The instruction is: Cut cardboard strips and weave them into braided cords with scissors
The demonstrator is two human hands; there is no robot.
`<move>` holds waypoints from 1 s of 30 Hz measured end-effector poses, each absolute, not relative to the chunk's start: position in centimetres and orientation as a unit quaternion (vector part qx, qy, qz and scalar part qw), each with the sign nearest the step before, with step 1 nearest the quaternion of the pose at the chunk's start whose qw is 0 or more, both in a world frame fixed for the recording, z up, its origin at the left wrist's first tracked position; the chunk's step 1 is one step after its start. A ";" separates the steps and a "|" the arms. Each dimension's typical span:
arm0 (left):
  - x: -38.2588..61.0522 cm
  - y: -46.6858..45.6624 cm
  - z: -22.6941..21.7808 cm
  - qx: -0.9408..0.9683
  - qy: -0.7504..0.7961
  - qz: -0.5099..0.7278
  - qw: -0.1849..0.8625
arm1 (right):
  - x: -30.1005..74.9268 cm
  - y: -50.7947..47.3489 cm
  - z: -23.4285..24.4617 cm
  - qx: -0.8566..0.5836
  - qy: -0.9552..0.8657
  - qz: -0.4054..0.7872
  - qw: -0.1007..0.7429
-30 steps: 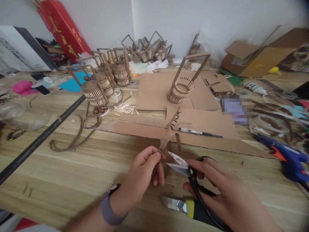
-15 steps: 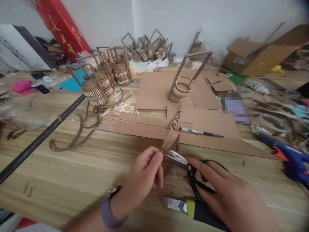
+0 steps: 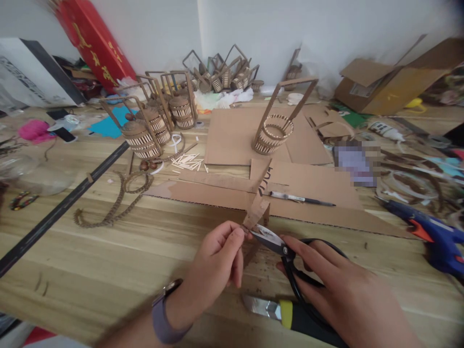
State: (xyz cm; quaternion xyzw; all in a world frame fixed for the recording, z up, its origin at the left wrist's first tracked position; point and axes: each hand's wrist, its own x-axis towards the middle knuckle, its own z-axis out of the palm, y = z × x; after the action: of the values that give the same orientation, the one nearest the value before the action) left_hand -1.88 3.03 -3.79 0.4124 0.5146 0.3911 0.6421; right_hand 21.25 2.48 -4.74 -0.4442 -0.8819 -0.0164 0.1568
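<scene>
Between thumb and fingers, my left hand point(image 3: 221, 251) pinches the near end of a brown cardboard strip point(image 3: 258, 209), which rises away over the cardboard sheets. My right hand point(image 3: 333, 275) grips black-handled scissors point(image 3: 273, 240), its fingers through the loops. The scissor blades reach the strip close to my left fingertips; whether they cut into it cannot be made out. Under the right hand lies a utility knife point(image 3: 286, 311) with a yellow collar and bare blade, partly hidden. Beyond the strip, a small basket point(image 3: 273, 135) with a tall handle stands on a cardboard sheet point(image 3: 228, 140).
A marker pen point(image 3: 302, 198) rests on the nearer cardboard. At right lies a blue glue gun point(image 3: 427, 232). Several lidded baskets point(image 3: 141, 137), small pale sticks point(image 3: 188, 161) and a notched brown strip point(image 3: 112, 212) are at left, near a long black bar point(image 3: 68, 203).
The scissor blades look closer together than before, with the handles shifted slightly. The strip's upper part has tilted a little. My left hand stays almost in place.
</scene>
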 end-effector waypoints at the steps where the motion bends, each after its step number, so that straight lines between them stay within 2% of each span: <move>1: -1.9 3.0 -3.8 0.413 0.514 0.391 0.642 | 21.2 2.5 -4.7 -0.445 -0.881 -0.017 0.159; 30: -1.8 3.3 -4.0 0.360 0.509 0.378 0.684 | 20.9 2.5 -4.6 -0.444 -0.879 -0.017 0.171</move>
State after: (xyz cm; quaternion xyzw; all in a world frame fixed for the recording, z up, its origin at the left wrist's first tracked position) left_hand -1.81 3.33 -3.99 0.3603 0.5093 0.3783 0.6839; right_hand 20.94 2.49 -4.59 -0.4439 -0.8793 -0.0173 0.1715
